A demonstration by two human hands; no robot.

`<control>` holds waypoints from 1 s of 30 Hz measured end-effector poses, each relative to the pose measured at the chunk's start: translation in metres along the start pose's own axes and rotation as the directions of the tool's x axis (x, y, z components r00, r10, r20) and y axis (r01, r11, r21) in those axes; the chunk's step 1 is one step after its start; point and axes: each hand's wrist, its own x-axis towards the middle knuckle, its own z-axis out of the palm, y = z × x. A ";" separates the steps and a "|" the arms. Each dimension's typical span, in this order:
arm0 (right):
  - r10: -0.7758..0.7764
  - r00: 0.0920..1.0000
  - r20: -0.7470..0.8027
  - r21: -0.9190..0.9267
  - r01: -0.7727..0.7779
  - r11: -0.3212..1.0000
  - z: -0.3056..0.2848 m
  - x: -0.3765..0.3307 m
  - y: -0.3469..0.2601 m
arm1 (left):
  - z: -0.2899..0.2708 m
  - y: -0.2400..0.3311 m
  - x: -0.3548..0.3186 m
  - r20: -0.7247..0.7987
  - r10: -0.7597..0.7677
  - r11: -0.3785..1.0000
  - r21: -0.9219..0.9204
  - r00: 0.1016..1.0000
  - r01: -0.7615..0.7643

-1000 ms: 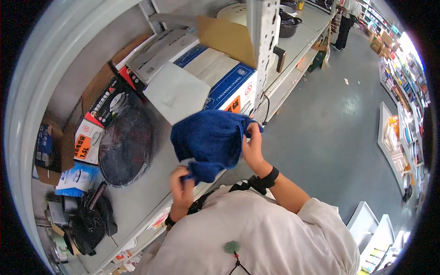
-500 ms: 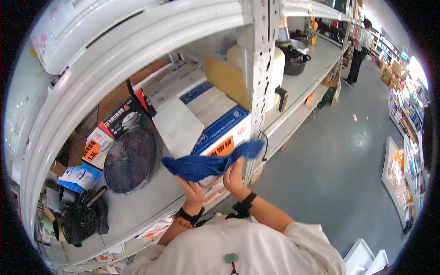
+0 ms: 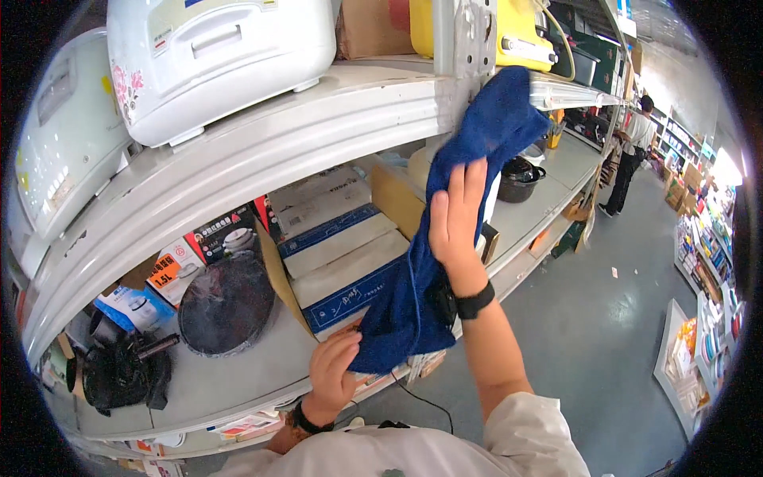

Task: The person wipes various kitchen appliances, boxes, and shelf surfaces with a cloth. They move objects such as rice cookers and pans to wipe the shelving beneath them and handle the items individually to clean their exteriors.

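A dark blue cloth [image 3: 413, 278] stretches upward in front of the shelf's metal upright, its top end [image 3: 509, 103] reaching past the upper shelf's edge. My right hand [image 3: 459, 219] lies over its middle, fingers straight and flat against the fabric; the thumb is partly hidden. At the lower left edge of the cloth, my left hand [image 3: 334, 370] is closed on the fabric with its fingertips. Behind the cloth stands an opened white and blue carton [image 3: 342, 270], flaps up. A round black pan in clear wrap [image 3: 225, 306] leans to the left of the carton.
White appliances [image 3: 230, 63] stand on the upper shelf [image 3: 278, 115], with a yellow case [image 3: 524, 36] farther right. Small boxed goods and black cookware [image 3: 123, 370] fill the lower shelf's left. A dark pot [image 3: 519, 179] sits beyond the upright. A person [image 3: 632, 155] stands down the aisle.
My right hand has risen with one end of the cloth, spreading it tall. My left hand stays low at the other end. The view has tilted up, showing more of the upper shelf.
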 end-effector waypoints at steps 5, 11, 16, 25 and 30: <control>0.323 0.939 0.114 0.075 -0.332 0.940 0.019 -0.123 -0.006 | -0.035 -0.011 -0.076 -0.011 -0.284 0.946 0.162 0.959 0.282; 0.658 0.692 0.298 0.204 -0.720 0.664 -0.002 -0.222 -0.005 | -0.056 0.004 -0.103 0.118 -0.373 0.924 0.137 0.920 0.357; 0.656 0.705 0.269 0.194 -0.707 0.680 -0.020 -0.233 -0.005 | -0.076 0.027 -0.099 -0.442 -0.300 0.895 0.177 0.845 0.410; 0.422 0.906 0.025 0.233 -0.416 0.879 -0.036 -0.226 -0.113 | -0.131 0.016 -0.124 -0.192 -0.629 0.733 0.175 0.753 0.657; 0.054 0.533 0.844 0.287 -0.535 0.795 0.017 -0.259 -0.226 | -0.201 -0.039 -0.220 -0.555 -0.832 0.123 -0.198 -0.008 0.972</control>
